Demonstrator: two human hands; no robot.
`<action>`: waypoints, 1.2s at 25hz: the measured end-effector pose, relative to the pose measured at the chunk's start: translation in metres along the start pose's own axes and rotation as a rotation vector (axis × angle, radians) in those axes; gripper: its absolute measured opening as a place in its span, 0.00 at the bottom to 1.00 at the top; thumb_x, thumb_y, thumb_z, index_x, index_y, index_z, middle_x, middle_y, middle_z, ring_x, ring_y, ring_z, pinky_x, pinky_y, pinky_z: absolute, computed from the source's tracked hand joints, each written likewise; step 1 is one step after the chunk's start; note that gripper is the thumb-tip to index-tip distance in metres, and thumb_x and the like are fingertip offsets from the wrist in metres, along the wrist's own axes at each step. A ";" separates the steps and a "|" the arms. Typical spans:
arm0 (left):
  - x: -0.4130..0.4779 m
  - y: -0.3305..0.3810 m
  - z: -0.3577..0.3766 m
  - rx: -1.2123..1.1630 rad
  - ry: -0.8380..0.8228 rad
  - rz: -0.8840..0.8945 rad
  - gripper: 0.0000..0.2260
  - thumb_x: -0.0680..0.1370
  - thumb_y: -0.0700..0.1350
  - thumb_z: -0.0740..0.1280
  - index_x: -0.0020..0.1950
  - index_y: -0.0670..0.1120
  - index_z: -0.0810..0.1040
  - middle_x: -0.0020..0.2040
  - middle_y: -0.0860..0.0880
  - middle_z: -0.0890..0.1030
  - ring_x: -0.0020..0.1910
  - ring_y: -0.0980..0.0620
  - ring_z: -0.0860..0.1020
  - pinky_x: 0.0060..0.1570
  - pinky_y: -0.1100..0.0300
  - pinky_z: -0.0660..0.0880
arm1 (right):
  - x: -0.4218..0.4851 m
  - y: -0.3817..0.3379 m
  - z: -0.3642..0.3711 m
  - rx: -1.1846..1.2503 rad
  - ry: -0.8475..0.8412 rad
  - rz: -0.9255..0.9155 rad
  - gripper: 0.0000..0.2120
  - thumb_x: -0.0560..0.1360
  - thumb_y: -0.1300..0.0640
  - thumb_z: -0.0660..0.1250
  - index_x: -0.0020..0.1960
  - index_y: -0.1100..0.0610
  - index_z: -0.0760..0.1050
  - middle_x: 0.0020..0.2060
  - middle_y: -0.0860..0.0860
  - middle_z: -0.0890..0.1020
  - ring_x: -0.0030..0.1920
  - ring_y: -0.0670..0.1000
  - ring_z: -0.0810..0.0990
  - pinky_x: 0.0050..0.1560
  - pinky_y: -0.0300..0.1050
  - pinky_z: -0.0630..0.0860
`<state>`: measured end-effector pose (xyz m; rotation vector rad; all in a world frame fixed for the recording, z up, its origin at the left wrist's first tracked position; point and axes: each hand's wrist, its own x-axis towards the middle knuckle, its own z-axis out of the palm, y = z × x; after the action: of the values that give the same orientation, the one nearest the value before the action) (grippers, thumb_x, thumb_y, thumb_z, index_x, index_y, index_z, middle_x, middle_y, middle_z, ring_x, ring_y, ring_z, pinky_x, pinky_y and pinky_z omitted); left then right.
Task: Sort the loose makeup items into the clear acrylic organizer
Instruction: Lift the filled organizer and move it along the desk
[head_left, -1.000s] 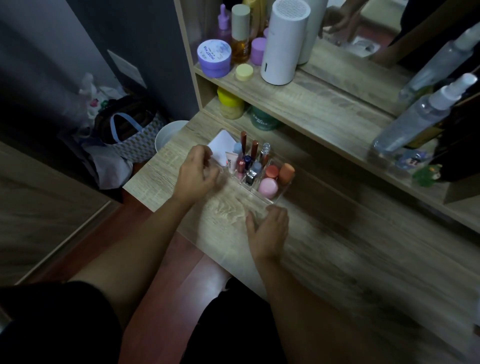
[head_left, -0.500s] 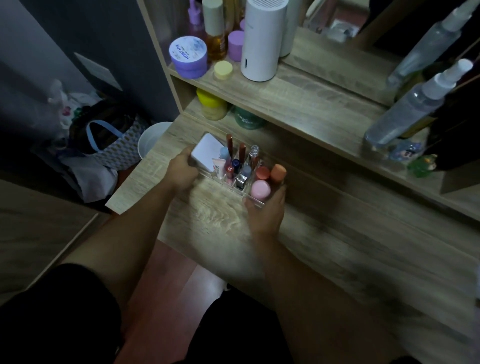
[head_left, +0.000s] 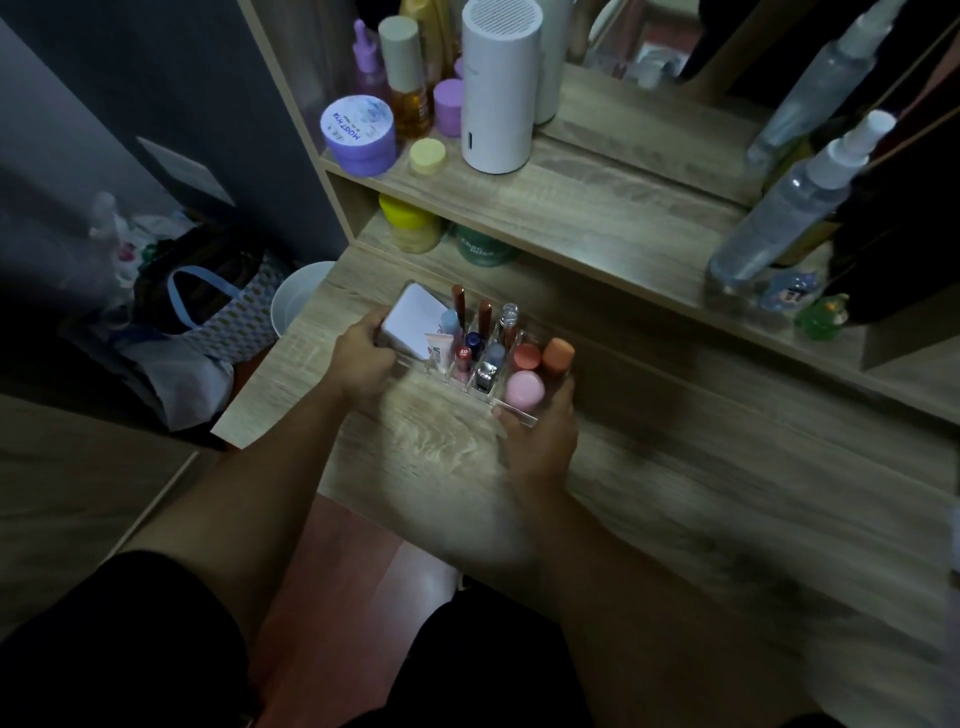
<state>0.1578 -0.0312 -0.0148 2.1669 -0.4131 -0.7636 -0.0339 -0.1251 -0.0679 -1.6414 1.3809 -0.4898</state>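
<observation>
Clear acrylic organizer sits on the wood-grain counter, toward its 10 o'clock corner, filled. Left hand clasps its 9 o'clock end, fingers by the white compact. Right hand clasps the 4 o'clock corner, just under the pink cap and orange cap. Lip tubes stand upright at 12 o'clock.

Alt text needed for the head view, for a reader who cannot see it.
Two bare hands grip a clear acrylic organizer on a wooden vanity desk, left hand at its left end, right hand at its right. It holds lipsticks, small bottles, round caps and a white compact; jars and bottles line the shelf behind.
</observation>
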 end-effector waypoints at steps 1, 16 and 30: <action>-0.004 0.003 0.003 0.002 -0.002 0.008 0.26 0.70 0.30 0.64 0.66 0.47 0.73 0.61 0.42 0.80 0.59 0.44 0.77 0.62 0.48 0.75 | -0.001 0.002 -0.004 0.006 -0.002 0.002 0.50 0.63 0.57 0.79 0.76 0.56 0.54 0.68 0.59 0.74 0.66 0.60 0.73 0.67 0.54 0.72; -0.096 0.071 0.120 -0.041 -0.084 0.058 0.31 0.62 0.43 0.67 0.67 0.47 0.73 0.58 0.46 0.80 0.56 0.48 0.78 0.59 0.54 0.73 | 0.009 0.074 -0.146 0.017 0.034 -0.029 0.50 0.64 0.57 0.79 0.76 0.54 0.53 0.66 0.58 0.76 0.63 0.59 0.77 0.64 0.58 0.74; -0.168 0.111 0.268 -0.033 -0.201 0.107 0.27 0.72 0.32 0.66 0.69 0.47 0.71 0.61 0.41 0.79 0.59 0.44 0.77 0.59 0.50 0.75 | 0.033 0.182 -0.295 0.001 0.064 -0.085 0.40 0.65 0.57 0.78 0.71 0.60 0.62 0.61 0.57 0.78 0.57 0.53 0.76 0.58 0.42 0.67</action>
<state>-0.1470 -0.1689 -0.0015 2.0267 -0.6104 -0.9240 -0.3545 -0.2611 -0.0760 -1.7018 1.3613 -0.5974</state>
